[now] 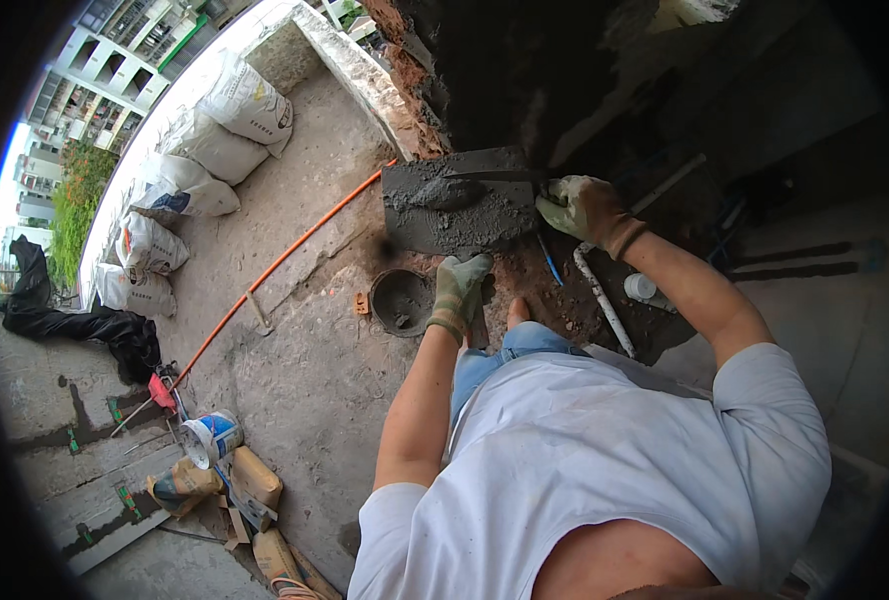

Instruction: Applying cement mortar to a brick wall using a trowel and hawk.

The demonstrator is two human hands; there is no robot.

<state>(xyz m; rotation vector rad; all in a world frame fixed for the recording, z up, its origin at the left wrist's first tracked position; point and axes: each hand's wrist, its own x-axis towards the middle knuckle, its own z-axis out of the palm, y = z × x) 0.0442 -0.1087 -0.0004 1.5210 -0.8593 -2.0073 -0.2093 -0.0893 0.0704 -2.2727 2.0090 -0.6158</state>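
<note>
My left hand (pixel 462 285), in a pale green work glove, is closed at the near edge of a dark rectangular mortar board (pixel 410 232) and holds it up. Wet grey mortar (pixel 465 215) is spread over the board, with a thicker lump near its middle. My right hand (pixel 585 208), gloved too, is closed around a trowel whose thin dark blade (pixel 500 175) reaches left across the far part of the board. The trowel's handle is mostly hidden in the glove. Below and left of the board, a round dark bucket (pixel 403 302) with mortar residue stands on the floor.
Full white sacks (pixel 205 145) line the low wall at left. A long orange pole (pixel 275 265) crosses the floor. A small orange block (pixel 362 303) lies beside the bucket. A white-and-blue pail (pixel 212 438) and brown bags stand lower left. White pipe (pixel 605 300) and rubble lie right.
</note>
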